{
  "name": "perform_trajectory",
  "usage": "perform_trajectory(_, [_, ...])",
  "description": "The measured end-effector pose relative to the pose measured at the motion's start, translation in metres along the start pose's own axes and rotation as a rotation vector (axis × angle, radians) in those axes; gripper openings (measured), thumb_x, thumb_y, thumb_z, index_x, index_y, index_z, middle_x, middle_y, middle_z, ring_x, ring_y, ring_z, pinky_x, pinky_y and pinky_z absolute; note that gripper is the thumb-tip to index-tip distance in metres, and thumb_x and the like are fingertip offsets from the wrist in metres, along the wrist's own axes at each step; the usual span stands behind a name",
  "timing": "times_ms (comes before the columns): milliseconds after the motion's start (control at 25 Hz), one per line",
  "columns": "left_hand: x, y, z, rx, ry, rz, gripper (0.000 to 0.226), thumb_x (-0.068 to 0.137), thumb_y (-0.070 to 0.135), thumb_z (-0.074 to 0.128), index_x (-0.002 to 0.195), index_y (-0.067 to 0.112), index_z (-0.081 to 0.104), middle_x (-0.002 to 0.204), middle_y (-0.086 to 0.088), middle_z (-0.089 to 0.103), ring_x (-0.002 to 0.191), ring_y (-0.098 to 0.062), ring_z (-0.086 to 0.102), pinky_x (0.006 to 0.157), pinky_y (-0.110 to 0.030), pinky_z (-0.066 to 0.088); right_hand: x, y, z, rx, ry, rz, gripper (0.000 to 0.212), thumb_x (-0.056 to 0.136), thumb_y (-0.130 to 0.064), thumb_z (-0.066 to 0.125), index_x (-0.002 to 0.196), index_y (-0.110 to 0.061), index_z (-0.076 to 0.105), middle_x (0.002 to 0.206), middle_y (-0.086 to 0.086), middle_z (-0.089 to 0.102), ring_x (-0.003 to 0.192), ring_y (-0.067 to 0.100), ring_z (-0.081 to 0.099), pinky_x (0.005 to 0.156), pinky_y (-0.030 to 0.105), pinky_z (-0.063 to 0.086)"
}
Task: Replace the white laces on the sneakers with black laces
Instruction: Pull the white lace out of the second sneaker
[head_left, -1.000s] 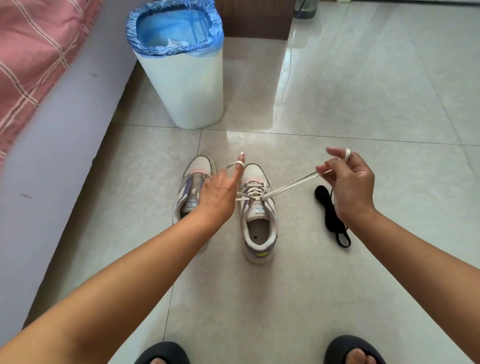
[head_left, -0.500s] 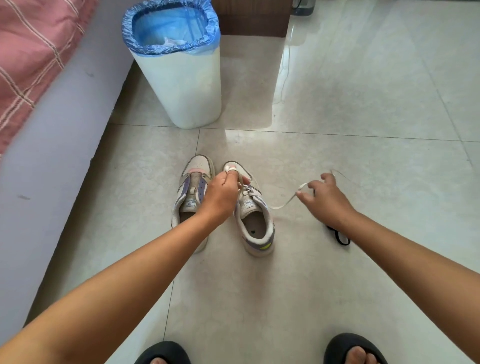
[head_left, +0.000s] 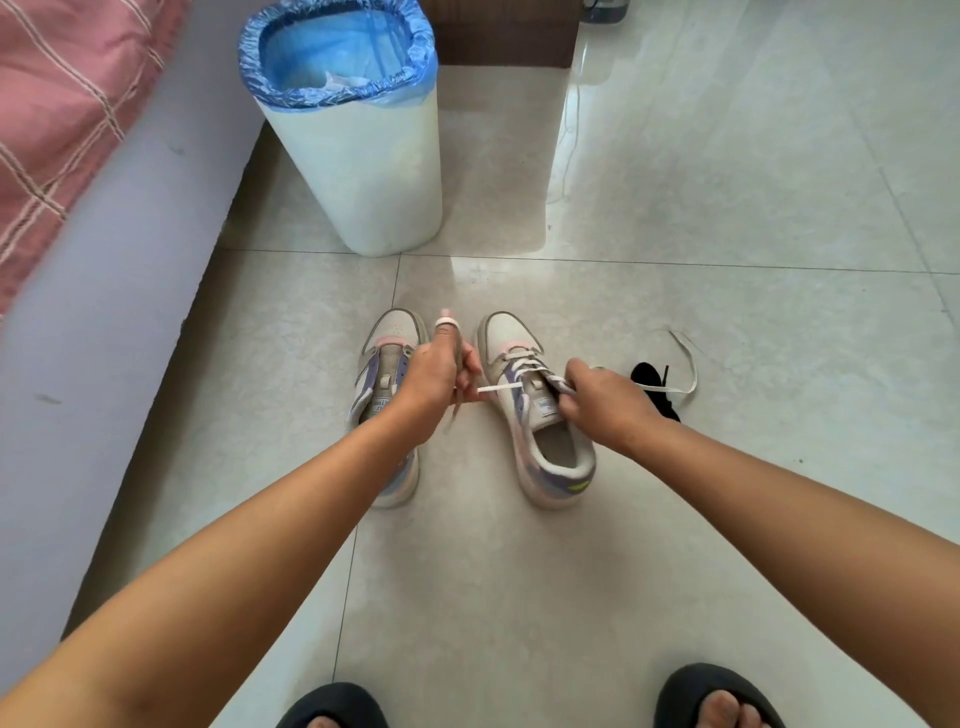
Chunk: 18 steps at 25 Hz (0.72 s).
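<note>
Two white-and-purple sneakers stand side by side on the tiled floor. The left sneaker shows no lace. The right sneaker still carries a white lace through its upper eyelets. My left hand hovers between the shoes and grips one end of that lace, with a loop of it round the raised index finger. My right hand pinches the lace at the right sneaker's tongue. The lace's other end trails on the floor to the right. A bundle of black laces lies just right of my right hand.
A white bin with a blue liner stands behind the shoes. A bed frame with a pink checked cover runs along the left. A wooden cabinet base is at the back. My slippered feet are at the bottom edge.
My right hand has come in from the right to the sneaker's tongue and now pinches the lace there. My left hand drew back slightly between the shoes. The right sneaker has shifted rightwards.
</note>
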<state>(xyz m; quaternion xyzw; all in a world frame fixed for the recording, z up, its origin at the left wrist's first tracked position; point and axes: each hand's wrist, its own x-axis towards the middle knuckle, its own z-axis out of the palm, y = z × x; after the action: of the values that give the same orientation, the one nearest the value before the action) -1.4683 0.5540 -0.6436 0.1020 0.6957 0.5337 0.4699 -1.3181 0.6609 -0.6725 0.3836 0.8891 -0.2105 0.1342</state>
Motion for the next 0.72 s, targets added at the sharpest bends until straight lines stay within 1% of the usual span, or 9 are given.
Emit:
perform_trajectory(80, [0.000, -0.001, -0.007, 0.082, -0.039, -0.083, 0.050, 0.099, 0.038, 0.038, 0.067, 0.006, 0.058, 0.046, 0.000, 0.052, 0.053, -0.020, 0.055, 0.072, -0.037, 0.055, -0.004, 0.011, 0.000, -0.041, -0.005, -0.031, 0.020, 0.091, -0.028, 0.047, 0.103, -0.011, 0.047, 0.099, 0.020, 0.061, 0.089, 0.037, 0.058, 0.063, 0.034, 0.037])
perform_trajectory(200, [-0.009, -0.012, -0.010, 0.437, -0.244, -0.189, 0.028, 0.093, 0.027, 0.054, 0.087, 0.004, 0.066, 0.077, -0.005, 0.065, 0.074, -0.016, 0.063, 0.084, -0.037, 0.053, -0.007, 0.020, -0.001, -0.089, -0.011, -0.073, 0.023, 0.092, -0.029, 0.049, 0.106, -0.012, 0.050, 0.102, 0.016, 0.062, 0.089, 0.035, 0.059, 0.063, 0.033, 0.036])
perform_trajectory(280, [-0.013, -0.024, -0.009, 0.636, -0.331, -0.257, 0.027, 0.090, 0.024, 0.060, 0.101, 0.000, 0.067, 0.088, -0.006, 0.063, 0.085, -0.013, 0.060, 0.080, -0.035, 0.054, -0.007, 0.022, -0.005, -0.069, -0.028, -0.065, 0.026, 0.091, -0.031, 0.051, 0.109, -0.012, 0.050, 0.104, 0.014, 0.061, 0.091, 0.033, 0.059, 0.064, 0.031, 0.036])
perform_trajectory(360, [-0.013, -0.034, -0.004, 0.723, -0.328, -0.290, 0.029, 0.088, 0.028, 0.064, 0.102, 0.003, 0.066, 0.088, -0.004, 0.058, 0.086, -0.015, 0.056, 0.070, -0.031, 0.053, -0.009, 0.021, -0.006, -0.063, -0.076, -0.070, 0.029, 0.089, -0.032, 0.053, 0.110, -0.013, 0.050, 0.104, 0.013, 0.061, 0.092, 0.032, 0.058, 0.065, 0.030, 0.035])
perform_trajectory(440, [-0.011, -0.040, 0.005, 0.651, -0.170, -0.205, 0.030, 0.087, 0.039, 0.060, 0.093, 0.010, 0.067, 0.084, -0.005, 0.052, 0.078, -0.018, 0.049, 0.067, -0.029, 0.044, -0.011, 0.019, -0.005, -0.091, -0.141, -0.078, 0.031, 0.088, -0.036, 0.053, 0.109, -0.013, 0.049, 0.105, 0.011, 0.061, 0.094, 0.030, 0.057, 0.066, 0.031, 0.036])
perform_trajectory(520, [-0.020, -0.040, 0.010, 0.513, 0.004, 0.058, 0.032, 0.090, 0.042, 0.052, 0.085, 0.016, 0.071, 0.084, -0.003, 0.053, 0.075, -0.016, 0.050, 0.074, -0.027, 0.040, -0.011, 0.018, -0.008, -0.100, -0.234, -0.049, 0.034, 0.089, -0.048, 0.051, 0.102, -0.016, 0.051, 0.098, 0.006, 0.060, 0.091, 0.027, 0.056, 0.066, 0.032, 0.038])
perform_trajectory(560, [-0.028, -0.038, 0.011, 0.423, -0.008, 0.177, 0.032, 0.094, 0.037, 0.051, 0.081, 0.017, 0.073, 0.087, 0.000, 0.056, 0.081, -0.011, 0.054, 0.080, -0.022, 0.040, -0.010, 0.018, -0.012, -0.081, -0.255, -0.021, 0.039, 0.089, -0.055, 0.048, 0.096, -0.017, 0.053, 0.091, 0.002, 0.058, 0.088, 0.024, 0.055, 0.064, 0.031, 0.038])
perform_trajectory(640, [-0.049, -0.035, 0.004, 0.322, -0.232, 0.275, 0.042, 0.098, 0.030, 0.047, 0.066, 0.018, 0.073, 0.087, 0.002, 0.064, 0.086, -0.004, 0.059, 0.084, -0.012, 0.039, -0.002, 0.018, -0.017, -0.033, -0.226, 0.007, 0.047, 0.089, -0.062, 0.043, 0.085, -0.017, 0.058, 0.084, -0.001, 0.052, 0.088, 0.021, 0.052, 0.065, 0.031, 0.038])
perform_trajectory(720, [-0.066, -0.041, -0.005, 0.501, -0.496, 0.180, 0.053, 0.096, 0.043, 0.043, 0.058, 0.019, 0.070, 0.077, 0.003, 0.070, 0.079, -0.005, 0.063, 0.083, -0.016, 0.043, 0.003, 0.017, -0.018, -0.023, -0.225, -0.018, 0.047, 0.090, -0.059, 0.044, 0.075, -0.017, 0.059, 0.085, -0.001, 0.049, 0.092, 0.020, 0.049, 0.070, 0.031, 0.038])
